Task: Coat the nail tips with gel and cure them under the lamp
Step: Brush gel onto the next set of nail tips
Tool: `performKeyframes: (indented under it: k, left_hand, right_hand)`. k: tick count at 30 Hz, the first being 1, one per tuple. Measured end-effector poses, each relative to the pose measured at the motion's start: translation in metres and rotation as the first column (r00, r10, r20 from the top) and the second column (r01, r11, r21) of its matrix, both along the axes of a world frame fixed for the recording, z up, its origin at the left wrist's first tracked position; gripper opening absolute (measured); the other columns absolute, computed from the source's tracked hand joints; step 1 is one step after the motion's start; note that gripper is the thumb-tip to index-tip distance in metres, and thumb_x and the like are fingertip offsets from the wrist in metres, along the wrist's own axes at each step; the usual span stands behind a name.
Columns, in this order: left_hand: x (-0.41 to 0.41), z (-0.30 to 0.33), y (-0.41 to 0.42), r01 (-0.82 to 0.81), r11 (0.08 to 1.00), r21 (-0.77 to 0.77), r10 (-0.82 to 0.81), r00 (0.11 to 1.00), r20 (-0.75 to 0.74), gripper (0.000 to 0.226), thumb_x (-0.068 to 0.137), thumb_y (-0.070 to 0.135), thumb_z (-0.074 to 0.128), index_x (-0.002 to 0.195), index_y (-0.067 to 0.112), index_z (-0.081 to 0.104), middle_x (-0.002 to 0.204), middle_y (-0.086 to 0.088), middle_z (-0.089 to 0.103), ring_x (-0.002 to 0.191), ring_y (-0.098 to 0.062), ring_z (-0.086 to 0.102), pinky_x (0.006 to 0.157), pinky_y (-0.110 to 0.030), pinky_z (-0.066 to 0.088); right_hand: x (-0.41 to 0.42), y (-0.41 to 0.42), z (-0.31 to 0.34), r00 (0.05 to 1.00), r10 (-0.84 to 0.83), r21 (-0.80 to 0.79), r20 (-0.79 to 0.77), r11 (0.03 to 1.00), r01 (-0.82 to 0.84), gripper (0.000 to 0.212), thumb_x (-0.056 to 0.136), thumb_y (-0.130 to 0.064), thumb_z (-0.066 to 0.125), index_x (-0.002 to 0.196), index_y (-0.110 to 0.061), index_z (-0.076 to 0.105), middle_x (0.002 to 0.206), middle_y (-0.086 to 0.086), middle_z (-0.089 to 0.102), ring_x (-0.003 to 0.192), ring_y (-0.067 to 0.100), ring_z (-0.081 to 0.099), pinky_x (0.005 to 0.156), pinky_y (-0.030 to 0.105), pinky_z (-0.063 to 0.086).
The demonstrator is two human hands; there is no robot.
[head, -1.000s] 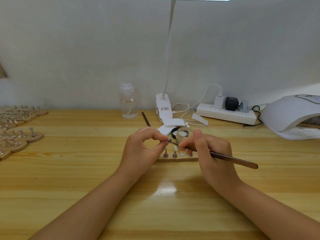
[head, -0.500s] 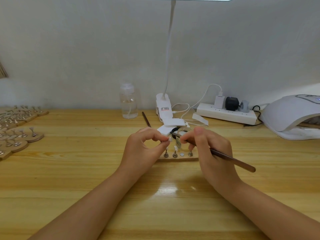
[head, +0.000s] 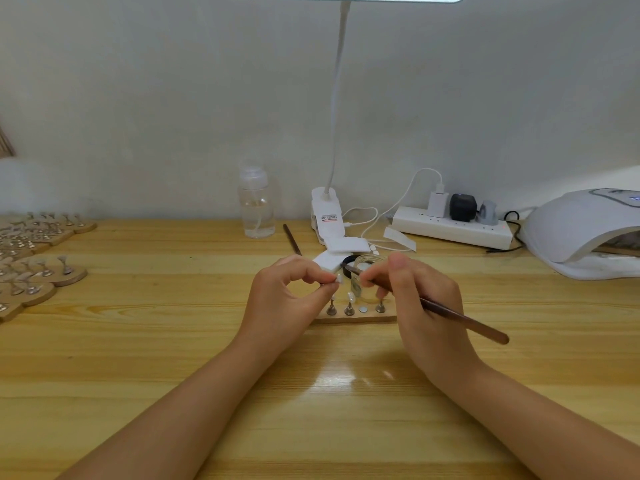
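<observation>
Wood counter point(head: 138, 341) against a plain wall, curing lamp point(head: 581, 230) at the far right edge. Left hand point(head: 287, 299) pinches a nail tip point(head: 339, 279) on its stand between thumb and forefinger, above the wooden holder point(head: 356, 318) mid-counter. Right hand point(head: 419, 306) grips the brush point(head: 450, 311) pen-style; long axis runs from lower right up-left, bristle end over the gel jar point(head: 367, 268) (likely loading gel). Tip sits just left of the bristles, so the next stroke is a short leftward move.

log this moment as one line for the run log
step: loading brush | left hand: pinches nail tip | right hand: holds brush, bristle end at gel jar | curing lamp: not yet used
</observation>
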State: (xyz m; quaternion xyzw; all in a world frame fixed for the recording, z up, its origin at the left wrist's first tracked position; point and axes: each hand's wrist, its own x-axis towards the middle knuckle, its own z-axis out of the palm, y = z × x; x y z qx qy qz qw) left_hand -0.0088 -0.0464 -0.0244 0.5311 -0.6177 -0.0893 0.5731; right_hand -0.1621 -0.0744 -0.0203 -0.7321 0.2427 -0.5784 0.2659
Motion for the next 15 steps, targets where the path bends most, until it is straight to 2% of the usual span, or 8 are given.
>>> performKeyframes:
  k: [2,5,7,9,12,15]
  left_hand:
    - [-0.0005,-0.0004,0.0,0.003,1.0,-0.001,-0.003,1.0,-0.003,0.025,0.068,0.005,0.076,0.068,0.028,0.066,0.072,0.007,0.065,0.074,-0.009,0.057,0.073,-0.014,0.044]
    - [-0.0005,-0.0006,-0.0002,-0.003,1.0,-0.007,0.003,1.0,-0.014,0.027,0.068,0.005,0.076,0.066,0.029,0.065,0.07,0.009,0.063,0.072,-0.006,0.056,0.073,-0.013,0.043]
    - [-0.0002,-0.0006,-0.0008,0.002,1.0,-0.005,-0.002,1.0,-0.019,0.027,0.068,0.005,0.076,0.066,0.029,0.065,0.07,0.009,0.063,0.072,-0.004,0.056,0.073,-0.011,0.042]
    - [-0.0003,-0.0005,-0.0005,0.001,1.0,-0.006,-0.001,1.0,-0.02,0.028,0.068,0.005,0.076,0.066,0.03,0.065,0.069,0.009,0.063,0.072,-0.003,0.056,0.073,-0.009,0.042]
    - [-0.0003,0.0,0.0,-0.005,1.0,-0.008,0.005,1.0,-0.025,0.029,0.068,0.004,0.076,0.066,0.031,0.064,0.069,0.01,0.063,0.073,-0.003,0.057,0.073,-0.009,0.042]
    - [0.0,0.0004,0.0001,-0.001,1.0,-0.001,0.001,1.0,-0.018,0.026,0.069,0.004,0.075,0.068,0.028,0.066,0.071,0.008,0.064,0.073,-0.004,0.057,0.073,-0.01,0.043]
  right_hand:
    - [0.0004,-0.0001,-0.0004,1.0,0.024,0.039,-0.004,0.999,-0.024,0.036,0.09,-0.038,0.041,0.068,-0.024,0.066,0.061,-0.004,0.065,0.063,0.001,0.061,0.061,0.01,0.044]
    - [-0.0005,0.0011,0.0005,0.995,0.066,0.101,0.079,0.992,-0.073,0.043,0.086,-0.046,0.037,0.062,-0.025,0.066,0.057,0.004,0.063,0.05,0.01,0.057,0.052,0.019,0.045]
    - [-0.0024,0.001,0.0017,0.995,0.041,0.036,0.087,0.998,-0.044,0.039,0.088,-0.043,0.032,0.074,-0.026,0.064,0.053,0.002,0.053,0.046,0.006,0.048,0.047,0.016,0.037]
    - [-0.0034,-0.0005,0.0033,0.996,0.028,0.016,0.081,0.999,-0.029,0.028,0.09,-0.04,0.032,0.088,-0.03,0.058,0.057,-0.001,0.05,0.047,0.004,0.044,0.045,0.017,0.036]
    - [-0.0038,-0.0021,0.0032,1.0,0.013,0.06,0.0,0.998,-0.013,0.008,0.091,-0.032,0.043,0.094,-0.031,0.05,0.07,-0.007,0.063,0.053,0.0,0.053,0.05,0.012,0.041]
    - [-0.0043,-0.0021,0.0014,0.994,0.014,0.015,-0.105,1.0,-0.012,0.007,0.089,-0.029,0.052,0.083,-0.027,0.055,0.069,-0.008,0.065,0.066,-0.001,0.061,0.059,0.009,0.044]
